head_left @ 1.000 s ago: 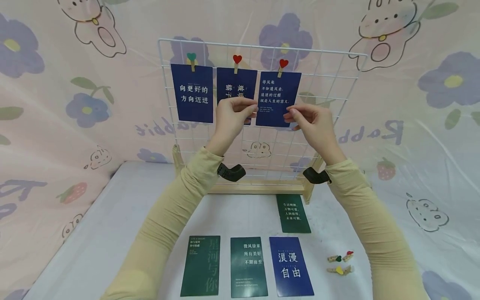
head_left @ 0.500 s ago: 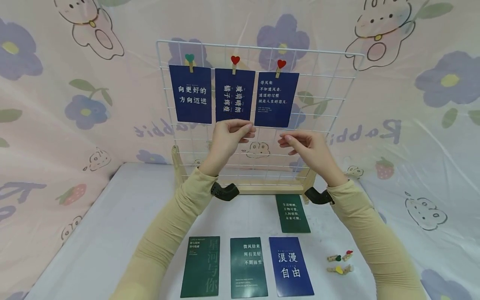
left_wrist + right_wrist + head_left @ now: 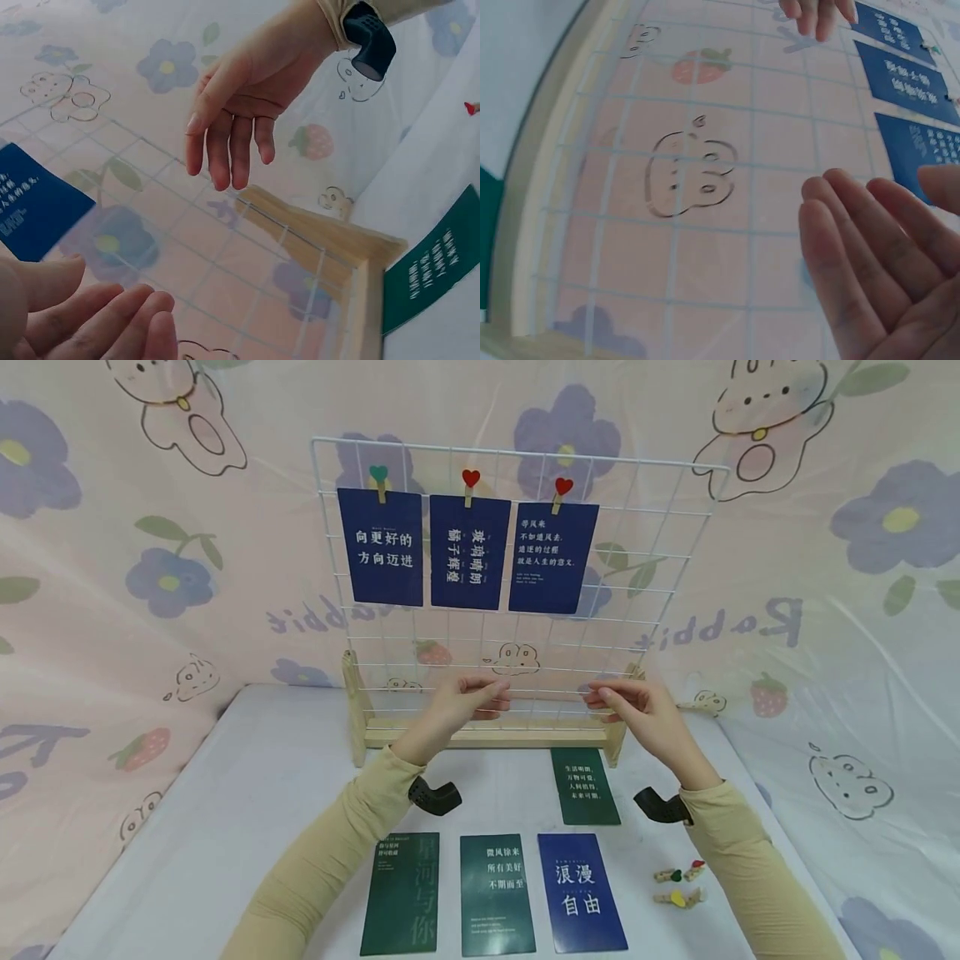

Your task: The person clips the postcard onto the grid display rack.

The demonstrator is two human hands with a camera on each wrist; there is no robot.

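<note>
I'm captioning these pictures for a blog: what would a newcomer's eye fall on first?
Probably the three dark blue cards hung in a row by heart-topped clips on the upper white wire grid. Next, the empty left hand and right hand, held apart below them. Then the three green cards and single blue card on the white table, loose clips to their right.

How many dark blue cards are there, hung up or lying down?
4. The left card, middle card and right card hang in a row on the wire grid; the fourth card lies on the white table. All four show whole.
</note>
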